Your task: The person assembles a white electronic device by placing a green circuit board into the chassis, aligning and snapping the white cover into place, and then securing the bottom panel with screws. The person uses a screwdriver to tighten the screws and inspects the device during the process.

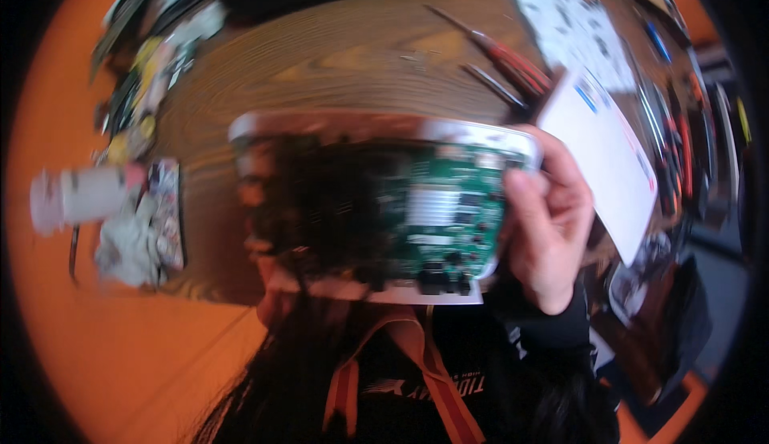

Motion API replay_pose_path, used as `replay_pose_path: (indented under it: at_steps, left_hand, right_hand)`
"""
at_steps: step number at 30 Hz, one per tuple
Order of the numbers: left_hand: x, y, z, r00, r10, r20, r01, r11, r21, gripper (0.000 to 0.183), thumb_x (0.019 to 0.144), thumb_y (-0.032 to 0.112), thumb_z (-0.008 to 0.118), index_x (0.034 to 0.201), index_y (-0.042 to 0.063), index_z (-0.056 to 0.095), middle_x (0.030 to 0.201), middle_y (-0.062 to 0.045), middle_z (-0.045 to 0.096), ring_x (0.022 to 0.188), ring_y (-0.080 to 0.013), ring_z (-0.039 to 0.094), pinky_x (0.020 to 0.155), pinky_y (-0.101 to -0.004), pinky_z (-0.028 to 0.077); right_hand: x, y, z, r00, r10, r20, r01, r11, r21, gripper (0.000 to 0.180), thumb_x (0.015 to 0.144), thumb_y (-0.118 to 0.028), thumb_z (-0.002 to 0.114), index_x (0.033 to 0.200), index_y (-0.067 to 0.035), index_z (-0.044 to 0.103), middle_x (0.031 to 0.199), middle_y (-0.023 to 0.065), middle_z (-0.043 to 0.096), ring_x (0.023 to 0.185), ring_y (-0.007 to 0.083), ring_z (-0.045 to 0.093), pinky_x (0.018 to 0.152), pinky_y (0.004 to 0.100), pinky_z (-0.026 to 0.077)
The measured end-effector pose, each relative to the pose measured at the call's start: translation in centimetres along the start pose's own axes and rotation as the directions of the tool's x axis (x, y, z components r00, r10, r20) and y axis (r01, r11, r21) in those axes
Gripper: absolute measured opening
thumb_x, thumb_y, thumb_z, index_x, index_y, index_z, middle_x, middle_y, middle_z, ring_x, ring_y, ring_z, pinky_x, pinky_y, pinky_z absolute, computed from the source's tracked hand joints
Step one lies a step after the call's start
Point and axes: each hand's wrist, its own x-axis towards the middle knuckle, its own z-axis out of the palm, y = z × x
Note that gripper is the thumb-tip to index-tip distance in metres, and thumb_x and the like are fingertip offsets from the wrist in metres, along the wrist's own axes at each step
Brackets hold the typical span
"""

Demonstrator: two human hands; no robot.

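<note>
My right hand (550, 215) grips the right end of a white plastic housing (480, 134), thumb over its edge. A green circuit board (489, 203) lies inside it, facing up towards me. On the board sit a ribbed silver heat sink (431, 206) and black connectors (434, 277) along the near edge. The left half of the board is in deep shadow, so its parts are hard to make out. My left hand (270, 297) holds the housing at its left end, mostly dark and partly hidden. The whole unit is held above the wooden table (240, 77), somewhat blurred.
A red-handled screwdriver (513, 62) and a slim metal shaft (492, 85) lie beyond the housing. Right of them are a white panel (601, 155), a spotted white sheet (577, 23) and several tools (679, 149). A translucent bottle (93, 194) and a crumpled cloth (129, 248) are left.
</note>
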Motion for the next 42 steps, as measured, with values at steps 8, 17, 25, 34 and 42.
replay_pose_path:
  at_steps: [8,17,25,34,42]
  left_hand:
    - [-0.6,1.9,2.0,0.965,-0.163,0.204,0.197,0.968,-0.156,0.062,0.088,0.031,0.045,0.136,-0.001,0.023,0.132,-0.017,0.039,0.118,-0.0246,0.043,0.096,-0.0388,0.037]
    - [0.2,4.5,1.4,0.864,-0.423,0.272,0.418,0.905,0.080,0.031,0.093,0.014,0.043,0.117,-0.003,0.049,0.102,-0.009,0.060,0.090,-0.0112,0.058,0.078,-0.0244,0.046]
    - [-0.7,5.4,2.8,0.881,-0.373,0.292,0.259,0.895,0.364,0.029,0.093,0.012,0.043,0.118,-0.001,0.049,0.099,-0.008,0.062,0.090,-0.0116,0.057,0.080,-0.0259,0.045]
    - [-1.8,5.4,1.7,0.901,-0.375,0.216,0.231,0.840,0.491,0.029,0.091,0.012,0.046,0.117,0.000,0.050,0.097,-0.007,0.062,0.087,-0.0112,0.058,0.076,-0.0255,0.046]
    - [-0.8,3.2,-0.1,0.900,-0.435,-0.003,0.431,0.892,0.136,0.038,0.092,0.027,0.042,0.120,0.002,0.046,0.106,-0.007,0.056,0.089,-0.0140,0.055,0.077,-0.0282,0.046]
  right_hand:
    - [0.7,0.2,-1.6,0.987,-0.157,-0.047,0.152,0.984,-0.088,0.032,0.085,0.000,0.051,0.115,0.009,0.048,0.100,0.0160,0.061,0.089,0.0157,0.060,0.083,0.0269,0.046]
    - [-0.4,-0.7,-1.1,0.969,-0.238,-0.067,0.215,0.945,-0.247,0.043,0.086,-0.004,0.051,0.126,0.005,0.040,0.101,0.0192,0.061,0.086,0.0175,0.061,0.077,0.0279,0.049]
    - [-0.4,-1.3,-1.5,0.952,-0.278,-0.129,0.248,0.946,-0.208,0.048,0.086,-0.011,0.049,0.128,0.007,0.037,0.109,0.0192,0.057,0.093,0.0197,0.060,0.085,0.0313,0.046]
    - [-1.3,-1.8,-1.4,0.983,-0.178,-0.045,0.168,0.971,-0.168,0.041,0.085,-0.009,0.048,0.122,0.008,0.042,0.105,0.0190,0.059,0.092,0.0210,0.060,0.083,0.0309,0.047]
    - [-1.7,-2.6,-0.2,0.976,-0.153,0.158,0.169,0.981,-0.098,0.041,0.087,0.002,0.048,0.127,0.005,0.039,0.100,0.0126,0.062,0.090,0.0116,0.059,0.077,0.0203,0.045]
